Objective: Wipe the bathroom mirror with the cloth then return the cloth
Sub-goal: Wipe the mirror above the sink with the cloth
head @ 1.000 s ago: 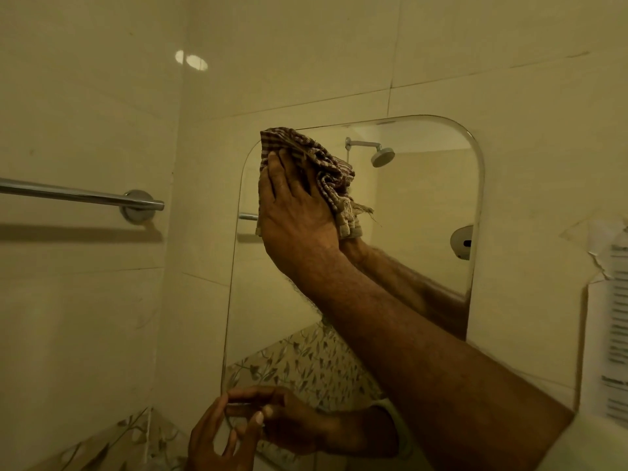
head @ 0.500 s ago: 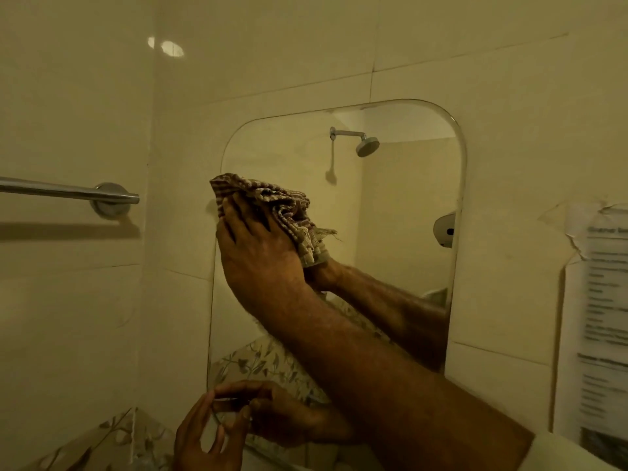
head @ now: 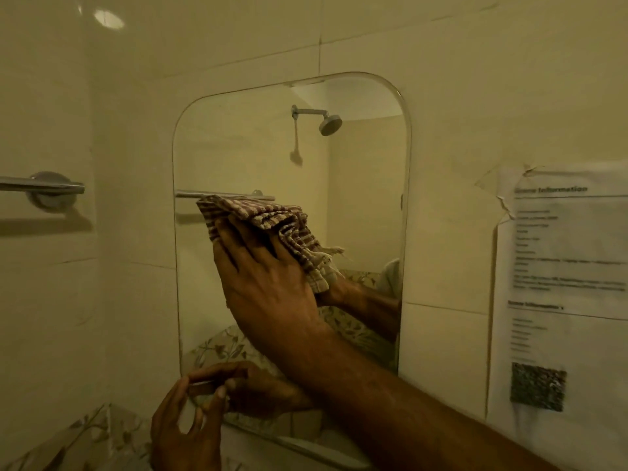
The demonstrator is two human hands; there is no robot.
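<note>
A rounded frameless mirror hangs on the cream tiled wall. My right hand presses a brown-and-cream checked cloth flat against the middle of the glass, fingers spread over it. The cloth's frayed end hangs off to the right. My left hand is at the mirror's bottom left corner, with fingertips touching the glass edge and nothing held in it. The mirror shows reflections of both hands, a shower head and a towel bar.
A chrome towel bar is mounted on the left wall at cloth height. A printed paper notice with a torn corner is stuck on the wall right of the mirror. Floral patterned tile runs below at the left.
My right hand has slid the cloth down the glass from the mirror's top left to its middle. My left hand has stayed at the bottom corner.
</note>
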